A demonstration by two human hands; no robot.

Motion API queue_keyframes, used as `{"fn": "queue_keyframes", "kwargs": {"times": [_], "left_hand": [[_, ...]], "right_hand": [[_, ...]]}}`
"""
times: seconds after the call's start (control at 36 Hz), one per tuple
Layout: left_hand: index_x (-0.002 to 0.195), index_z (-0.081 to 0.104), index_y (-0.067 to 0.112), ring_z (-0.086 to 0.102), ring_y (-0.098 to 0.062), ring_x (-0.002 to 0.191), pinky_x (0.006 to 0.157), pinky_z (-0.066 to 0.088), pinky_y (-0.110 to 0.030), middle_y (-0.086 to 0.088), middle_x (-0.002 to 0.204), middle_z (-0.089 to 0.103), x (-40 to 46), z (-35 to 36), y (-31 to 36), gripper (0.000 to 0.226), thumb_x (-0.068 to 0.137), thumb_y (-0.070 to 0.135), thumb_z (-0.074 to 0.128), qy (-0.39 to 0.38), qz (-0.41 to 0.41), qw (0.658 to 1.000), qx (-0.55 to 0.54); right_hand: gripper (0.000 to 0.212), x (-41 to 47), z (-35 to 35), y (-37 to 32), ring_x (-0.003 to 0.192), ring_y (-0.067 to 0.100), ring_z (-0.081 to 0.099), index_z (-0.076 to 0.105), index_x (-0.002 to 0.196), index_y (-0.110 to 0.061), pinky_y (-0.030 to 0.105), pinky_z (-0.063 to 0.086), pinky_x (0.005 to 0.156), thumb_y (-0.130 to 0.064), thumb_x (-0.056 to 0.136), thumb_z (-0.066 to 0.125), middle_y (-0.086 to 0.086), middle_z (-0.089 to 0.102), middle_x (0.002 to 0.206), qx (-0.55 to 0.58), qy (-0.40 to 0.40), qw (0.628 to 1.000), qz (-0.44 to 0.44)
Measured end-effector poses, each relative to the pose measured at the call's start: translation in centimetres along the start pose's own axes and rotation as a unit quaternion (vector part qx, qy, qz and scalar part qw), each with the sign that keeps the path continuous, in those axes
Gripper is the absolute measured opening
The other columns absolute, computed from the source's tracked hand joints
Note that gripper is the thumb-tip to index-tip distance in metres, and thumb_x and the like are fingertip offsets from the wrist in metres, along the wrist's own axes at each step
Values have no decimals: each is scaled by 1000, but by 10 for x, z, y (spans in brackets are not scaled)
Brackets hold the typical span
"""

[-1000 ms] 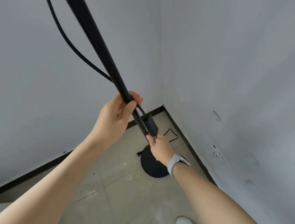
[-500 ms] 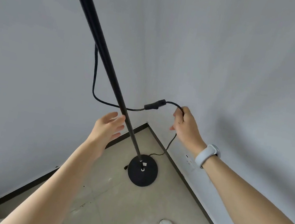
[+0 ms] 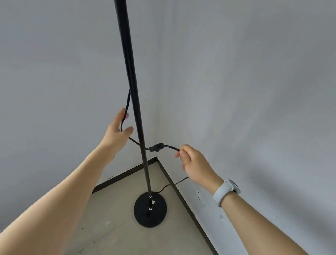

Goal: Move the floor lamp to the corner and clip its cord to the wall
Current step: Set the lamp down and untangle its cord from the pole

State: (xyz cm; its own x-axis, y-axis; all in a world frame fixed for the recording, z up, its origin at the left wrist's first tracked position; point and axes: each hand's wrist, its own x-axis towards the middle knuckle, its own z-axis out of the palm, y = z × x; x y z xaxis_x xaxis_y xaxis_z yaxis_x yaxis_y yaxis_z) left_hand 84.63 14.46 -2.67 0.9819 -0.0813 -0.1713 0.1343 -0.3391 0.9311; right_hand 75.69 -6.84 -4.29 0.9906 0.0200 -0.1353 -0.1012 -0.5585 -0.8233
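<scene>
Since half a second ago, the left hand (image 3: 117,132) has risen from beside the pole to the cord (image 3: 126,107) hanging left of it, and the right hand (image 3: 195,165) has dropped lower. Grey walls (image 3: 269,88) meet in the corner, above the pale floor (image 3: 121,242). Standing upright there, the floor lamp (image 3: 129,60) rests its round black base (image 3: 150,210) on the floor close to both skirtings. Its cord loops from the pole, crosses behind it through an inline switch (image 3: 156,147), then trails down to the base. Left grip is spread, the cord lying between thumb and fingers; right grip pinches the cord just past the switch. A white band (image 3: 225,191) circles the right wrist.
</scene>
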Motion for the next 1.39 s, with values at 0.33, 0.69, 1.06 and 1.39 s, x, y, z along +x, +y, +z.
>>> {"fn": "queue_keyframes", "kwargs": {"times": [0.33,0.69,1.06,1.39], "left_hand": [[75,62,27,63,-26,90,89,49,-44,-3,77,68,-34,-28,-8,30,91,8,44,-20,14,997,70],[97,70,14,58,-22,77,69,42,-27,-4,84,56,-4,-46,9,25,93,15,45,-8,37,977,208],[124,55,15,58,-16,103,88,45,-29,-5,120,60,-12,-31,25,35,89,11,55,-125,21,990,67],[83,68,27,55,-12,84,69,44,-29,12,86,61,-15,3,43,12,80,38,64,112,133,966,193]], "right_hand": [[37,13,15,-26,126,17,46,41,133,-12,19,32,95,-14,96,37,6,47,139,1,18,1000,9],[50,70,5,-119,97,12,55,33,135,-36,27,47,87,-10,94,41,-4,57,101,121,-64,988,-70],[26,92,-20,-140,92,17,55,54,109,-8,12,47,71,1,88,41,3,54,110,-4,-157,981,-116],[9,103,-39,-122,70,18,52,48,80,-11,24,47,68,-5,85,51,5,54,77,-8,-161,980,-118]]}}
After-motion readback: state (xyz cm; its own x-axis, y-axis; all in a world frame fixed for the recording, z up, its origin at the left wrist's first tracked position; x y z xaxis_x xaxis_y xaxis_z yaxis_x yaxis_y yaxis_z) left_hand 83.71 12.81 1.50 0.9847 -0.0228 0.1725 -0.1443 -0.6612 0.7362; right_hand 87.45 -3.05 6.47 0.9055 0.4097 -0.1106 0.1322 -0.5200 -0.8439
